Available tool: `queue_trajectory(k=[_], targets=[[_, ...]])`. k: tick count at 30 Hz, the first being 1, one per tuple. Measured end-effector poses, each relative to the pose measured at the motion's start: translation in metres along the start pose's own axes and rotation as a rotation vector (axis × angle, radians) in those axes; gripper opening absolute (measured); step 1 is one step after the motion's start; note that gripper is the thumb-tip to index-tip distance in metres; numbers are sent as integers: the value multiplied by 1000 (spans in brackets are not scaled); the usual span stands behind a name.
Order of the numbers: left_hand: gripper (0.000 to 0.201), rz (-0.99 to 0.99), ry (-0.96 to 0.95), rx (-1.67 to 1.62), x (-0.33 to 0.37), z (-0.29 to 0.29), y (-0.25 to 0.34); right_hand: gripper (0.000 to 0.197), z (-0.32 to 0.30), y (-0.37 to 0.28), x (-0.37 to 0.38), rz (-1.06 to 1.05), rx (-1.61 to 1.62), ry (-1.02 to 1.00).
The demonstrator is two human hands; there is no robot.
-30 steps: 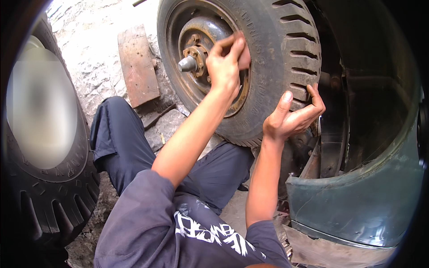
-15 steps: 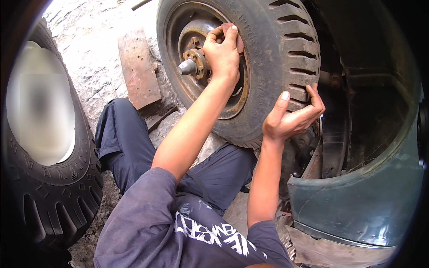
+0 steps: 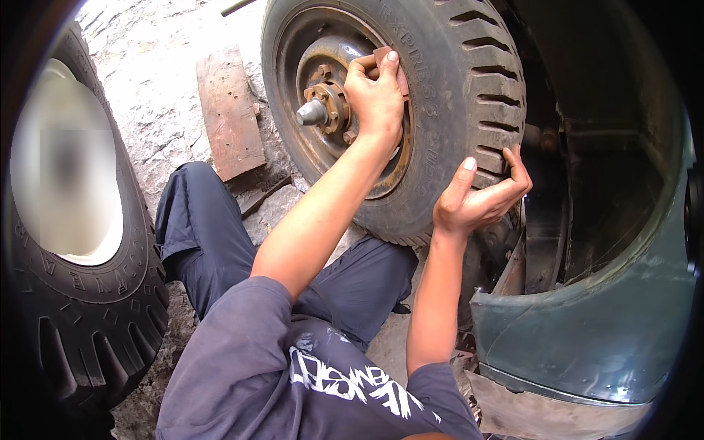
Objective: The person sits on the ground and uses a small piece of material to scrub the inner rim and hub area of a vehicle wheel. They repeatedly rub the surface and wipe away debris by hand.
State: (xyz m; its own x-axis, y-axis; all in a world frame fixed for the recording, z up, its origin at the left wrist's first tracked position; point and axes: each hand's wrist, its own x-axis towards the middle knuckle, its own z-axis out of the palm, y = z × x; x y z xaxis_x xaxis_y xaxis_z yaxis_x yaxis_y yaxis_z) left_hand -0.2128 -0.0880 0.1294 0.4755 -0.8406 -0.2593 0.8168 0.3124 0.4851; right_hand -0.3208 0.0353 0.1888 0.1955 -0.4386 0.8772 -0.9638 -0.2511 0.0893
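Rough, pale stone ground (image 3: 154, 95) is seen under a vehicle, with a rusty flat metal plate (image 3: 229, 114) laid on it and a loose spare tyre (image 3: 88, 308) stood at the left edge. A worn wheel (image 3: 440, 110) is mounted in the wheel arch of a dull green body panel (image 3: 609, 323), and the seated person's dark trousers (image 3: 213, 242) are stretched out beneath it.

The left hand (image 3: 378, 99) is closed on a small reddish-brown pad, apparently abrasive (image 3: 392, 62), which is pinched between fingers and thumb and pressed against the rusty rim just beside the hub (image 3: 330, 106). The pointed hub cap and the ring of studs are left uncovered beside it. The right hand (image 3: 477, 198) is spread loosely against the tread at the tyre's lower right edge; nothing is gripped in it, and the wheel appears to be steadied by it.

The step in hand is judged to be the rubbing clean of the rim face around the hub. For the next move, firm pressure on the pad would be called for, the stroke carried round the studs without catching on them, while the wheel is kept from turning by the bracing hand.
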Motion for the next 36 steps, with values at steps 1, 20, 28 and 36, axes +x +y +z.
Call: queue_trajectory(k=[1,20,28,36], targets=[[29,-6,-25,68,2,-8,-1,53,2,-3,0,16,9,-1],[39,-192,-217,51,-13,-47,25,52,2,-2,0,0,-7,16],[25,-203,-294,123,-15,-48,26,51,3,0,0,-9,-10,28],[32,8,-172,117,-7,-21,19,52,0,1,2,-22,-47,23]])
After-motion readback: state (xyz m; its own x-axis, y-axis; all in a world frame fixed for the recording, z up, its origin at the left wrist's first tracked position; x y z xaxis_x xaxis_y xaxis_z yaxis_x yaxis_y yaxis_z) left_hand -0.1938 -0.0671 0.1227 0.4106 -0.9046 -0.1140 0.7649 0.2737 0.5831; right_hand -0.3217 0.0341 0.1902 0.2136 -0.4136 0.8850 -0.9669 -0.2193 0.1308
